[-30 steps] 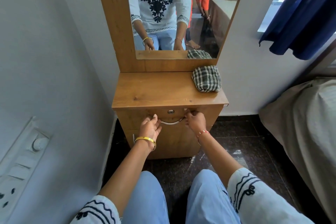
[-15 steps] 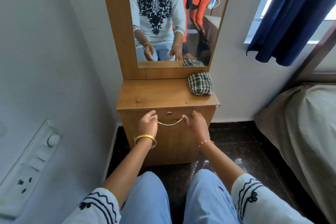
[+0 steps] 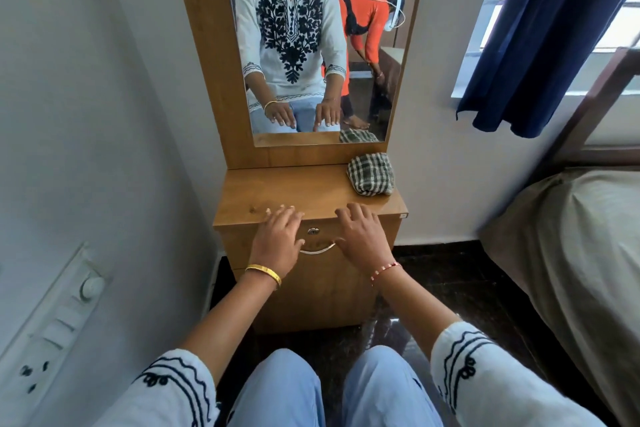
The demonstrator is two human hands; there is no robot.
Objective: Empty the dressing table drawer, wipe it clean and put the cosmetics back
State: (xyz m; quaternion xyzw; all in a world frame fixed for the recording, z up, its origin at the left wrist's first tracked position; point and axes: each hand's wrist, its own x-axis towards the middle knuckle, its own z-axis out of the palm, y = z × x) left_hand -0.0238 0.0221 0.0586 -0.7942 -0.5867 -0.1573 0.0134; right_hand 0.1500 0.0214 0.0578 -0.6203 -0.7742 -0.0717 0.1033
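No brand, label or writing can be read anywhere. Against the frames before, both hands have left the handle (image 3: 317,249) and come up: the left hand (image 3: 277,239) and right hand (image 3: 360,236) now hover palm-down with fingers spread and relaxed, holding nothing, their fingertips over the front edge of the table (image 3: 304,196); whether they touch the wood I cannot tell. The view has also tilted up, so more of the mirror (image 3: 318,45) shows. The drawer (image 3: 318,236) sits just under the tabletop, closed, its curved metal handle between the two hands and a small round lock (image 3: 313,231) above it. The table is smooth tan wood-grain laminate, boxy, with a tall framed mirror behind. A folded checked cloth (image 3: 370,174), soft and rumpled, lies on the back right corner of the top. A gold bangle (image 3: 264,274) circles the left wrist, a thin red thread band (image 3: 384,270) the right. The floor (image 3: 450,288) is dark polished stone.
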